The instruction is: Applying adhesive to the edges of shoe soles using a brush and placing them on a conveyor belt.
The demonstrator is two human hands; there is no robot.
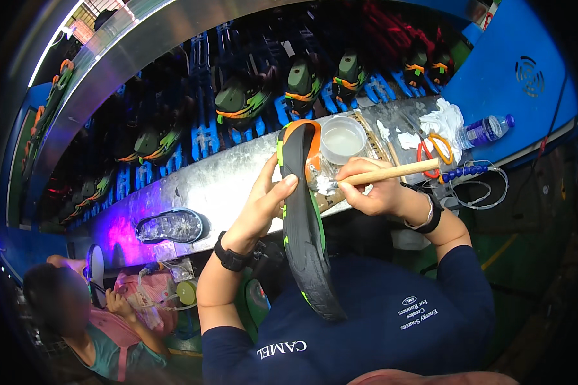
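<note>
My left hand is closed around the edge of a long shoe sole, its thumb on the upper side. The sole is black with orange and bright green edging and stands tilted, its lower end over my shirt. A brush with a pale wooden handle is pinched in my right hand. Its whitish tip is close beside the sole's inner edge; I cannot tell whether they touch. Just beyond the brush, a clear round tub of cloudy liquid stands on the bench.
Scissors, crumpled white tissue and a bottle lie on the right. A sole in a blue-edged holder rests on the metal bench. Shoes sit on blue racks beyond. At lower left, another person handles a sole.
</note>
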